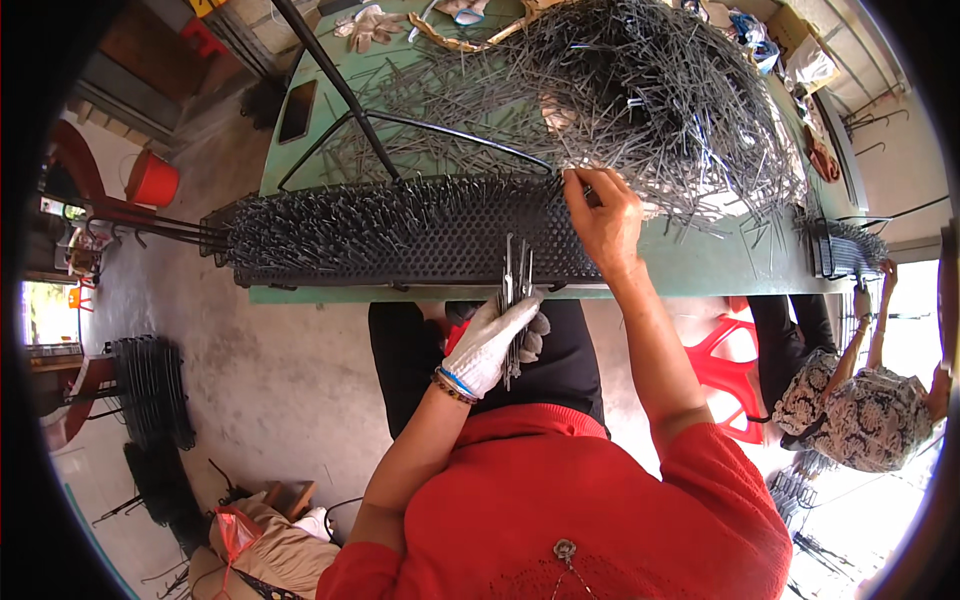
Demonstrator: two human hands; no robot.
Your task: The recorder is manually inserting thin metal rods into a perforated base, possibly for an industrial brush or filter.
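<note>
My left hand [482,348], in a white glove, is closed around a bundle of thin metal rods [516,262] in front of the table edge. My bare right hand [606,218] is raised over the right end of a long black perforated rack [465,245]. Its thumb and forefinger are pinched together; whatever they hold is too small to make out. Many short dark rods [320,222] stand upright in the rack's holes on the left and along the back. Toward the right front, bare holes show. A bent black metal frame [455,130] rises behind the rack.
A large heap of dark metal rods [650,90] covers the back right of the green table [700,262]. A phone [297,110] and a glove [370,27] lie at back left. Another person [860,400] works at a second rack [848,248]. A red stool [725,370] stands right.
</note>
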